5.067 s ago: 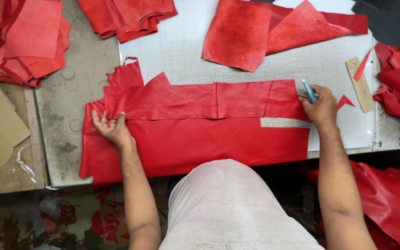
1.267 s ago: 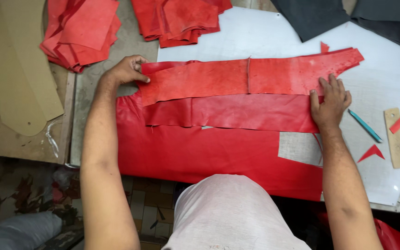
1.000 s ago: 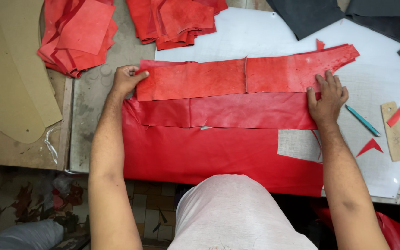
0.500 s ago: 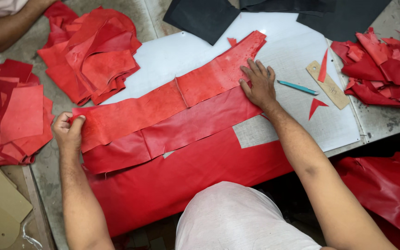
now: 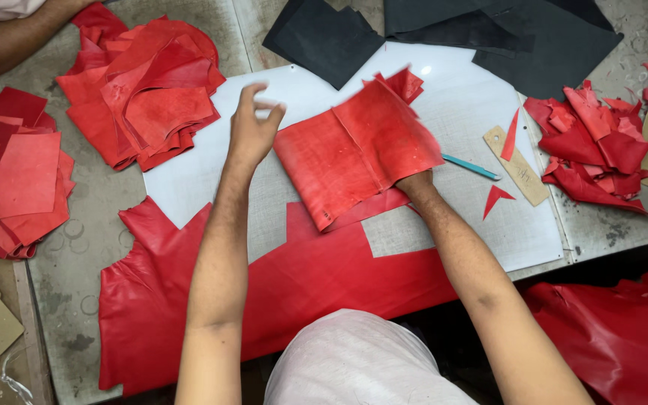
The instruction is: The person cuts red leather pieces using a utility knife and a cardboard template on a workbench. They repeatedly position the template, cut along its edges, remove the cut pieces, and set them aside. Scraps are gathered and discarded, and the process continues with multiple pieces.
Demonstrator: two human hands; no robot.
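A folded strip of red leather (image 5: 357, 150) is lifted over the white cutting mat (image 5: 481, 232). My right hand (image 5: 412, 182) is under its lower right edge and mostly hidden by it, holding it up. My left hand (image 5: 252, 127) hovers blurred at the strip's left end, fingers apart, not gripping anything I can see. Below them a large red leather sheet (image 5: 286, 285) with cut-out notches lies across the mat and hangs over the table's near edge.
Piles of red leather pieces lie at left (image 5: 144, 90), far left (image 5: 12, 180) and right (image 5: 594, 146). Black leather (image 5: 451, 30) is at the back. A teal knife (image 5: 470, 166), a tan ruler piece (image 5: 519, 165) and red offcuts (image 5: 496, 199) lie right. Another person's arm (image 5: 9, 37) is top left.
The long red strip, spread flat under both hands before, is now folded over and lifted by my right hand. My left hand has come off its left end and moved right.
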